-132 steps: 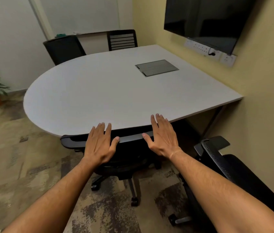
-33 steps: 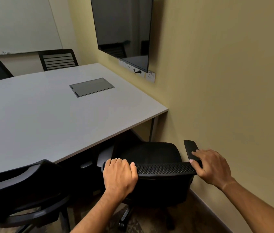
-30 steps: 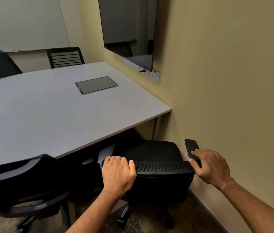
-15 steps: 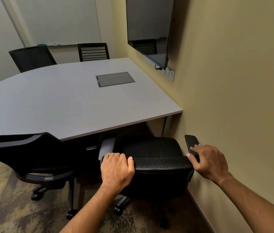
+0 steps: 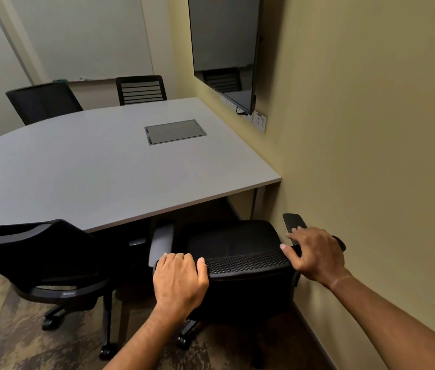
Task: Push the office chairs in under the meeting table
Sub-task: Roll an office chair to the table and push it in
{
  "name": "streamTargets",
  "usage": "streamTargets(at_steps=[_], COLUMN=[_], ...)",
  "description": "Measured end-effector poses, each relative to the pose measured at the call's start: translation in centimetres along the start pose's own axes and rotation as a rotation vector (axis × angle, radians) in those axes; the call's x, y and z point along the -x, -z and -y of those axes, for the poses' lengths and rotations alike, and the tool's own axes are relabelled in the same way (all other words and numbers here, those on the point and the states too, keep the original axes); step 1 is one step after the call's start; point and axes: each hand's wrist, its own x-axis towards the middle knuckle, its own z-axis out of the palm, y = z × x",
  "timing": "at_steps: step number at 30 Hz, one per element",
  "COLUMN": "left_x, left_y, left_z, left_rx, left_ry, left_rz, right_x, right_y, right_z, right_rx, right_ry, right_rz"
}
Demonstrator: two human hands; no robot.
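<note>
left hand (image 5: pixel 180 279): my grip is curling over the top edge of the chair (image 5: pixel 237 244) back | right hand (image 5: pixel 315 253): my grip is holding that edge's other end, fingers reaching the armrest | chair: sitting just outside the table (image 5: pixel 104 177) edge, seat partly under it, beside the wall (image 5: pixel 371 156)

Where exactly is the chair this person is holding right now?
In the head view, the chair sits lower right, beside the yellow wall, its seat just short of the meeting table corner, with a second chair on its left.
</note>
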Motion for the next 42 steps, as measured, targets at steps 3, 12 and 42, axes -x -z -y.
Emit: streamTargets(at_steps=[3, 12, 42], left_x=[-0.1, -0.4, 3.9], left_y=[-0.1, 1.0, 14.1], left_z=[-0.4, -0.6, 37.4], left_rx=[0.006, -0.005, -0.054], left_ry=[0.003, -0.047, 0.225], left_rz=[-0.002, 0.086, 0.093], right_x=[-0.1, 0.0, -6.6], right_y=[0.1, 0.4, -6.8], right_z=[-0.4, -1.4, 44.7], right_rx=[-0.003, 0.002, -0.167], right_ry=[-0.01, 0.006, 0.472], right_rz=[-0.005, 0.102, 0.113])
